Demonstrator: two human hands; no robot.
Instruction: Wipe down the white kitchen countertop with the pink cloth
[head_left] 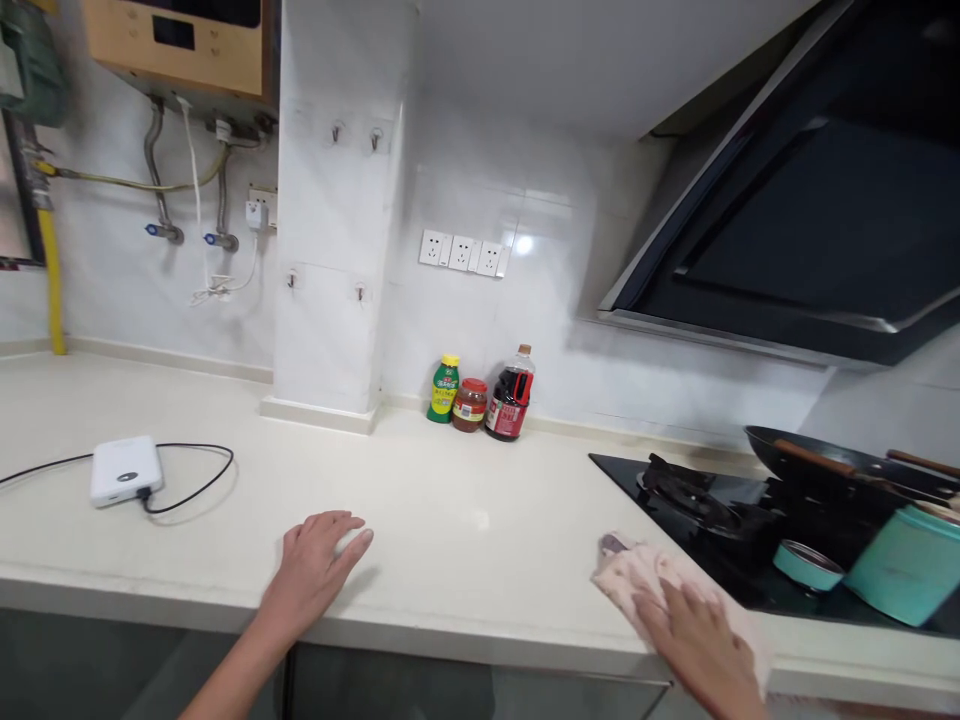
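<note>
My right hand (697, 635) presses a pale pink cloth (626, 570) with a dark patch onto the white countertop (465, 550), just left of the stove's front corner. Part of the cloth is hidden beneath the fingers. Over the counter near its front edge, my left hand (319, 560) has its thumb and fingers apart and holds nothing. Whether it touches the surface I cannot tell.
Against the wall stand a green bottle (444, 390), a red-lidded jar (470, 405) and a dark sauce bottle (510, 395). A white power bank (126, 470) with a black cable lies left. Right are a gas stove (705, 530), wok (810, 460) and turquoise pot (907, 560), under a range hood (795, 210).
</note>
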